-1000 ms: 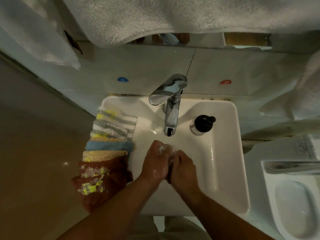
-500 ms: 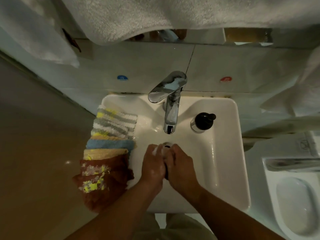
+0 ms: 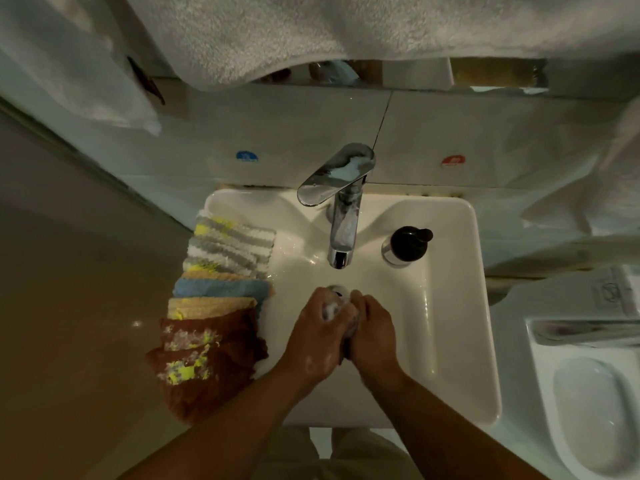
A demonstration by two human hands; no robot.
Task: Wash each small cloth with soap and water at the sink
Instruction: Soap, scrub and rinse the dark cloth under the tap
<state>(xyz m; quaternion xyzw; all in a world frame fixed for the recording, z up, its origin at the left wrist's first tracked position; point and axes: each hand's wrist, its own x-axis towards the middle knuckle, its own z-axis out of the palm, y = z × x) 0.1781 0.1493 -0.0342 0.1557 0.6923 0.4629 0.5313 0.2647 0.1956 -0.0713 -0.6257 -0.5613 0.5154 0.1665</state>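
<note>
My two bare forearms reach in from the bottom edge and meet over the basin of a white sink (image 3: 460, 306). My left hand (image 3: 313, 336) and right hand (image 3: 372, 332) are pressed side by side, fingers of both curled inward around a small sudsy wad (image 3: 332, 311). White foam covers it, with a darker strip showing between my palms. I take it to be one of the small cloths, though the lather and dim light keep me from being sure. Suds also dot the back of my left hand.

Judging by this, I am at the scrubbing step, working soap into one cloth. The next move calls for rinsing it under the tap, so the water needs to be on and the wad lifted toward the spout.

Just beyond my fingertips is the drain (image 3: 337, 289), partly hidden. On the sink's left rim lies a stack of cloths (image 3: 221, 296), overlapped like shingles: brown with yellow flecks nearest, then tan, blue, and grey-and-white stripes farthest.

Farther back, a chrome faucet (image 3: 341, 216) points at my hands; I see no stream from it. To its right stands a black-topped soap dispenser (image 3: 405, 245). On the tiled wall are a blue sticker (image 3: 247, 156) and a red sticker (image 3: 453, 160). A white towel (image 3: 346, 29) hangs across the top.
</note>
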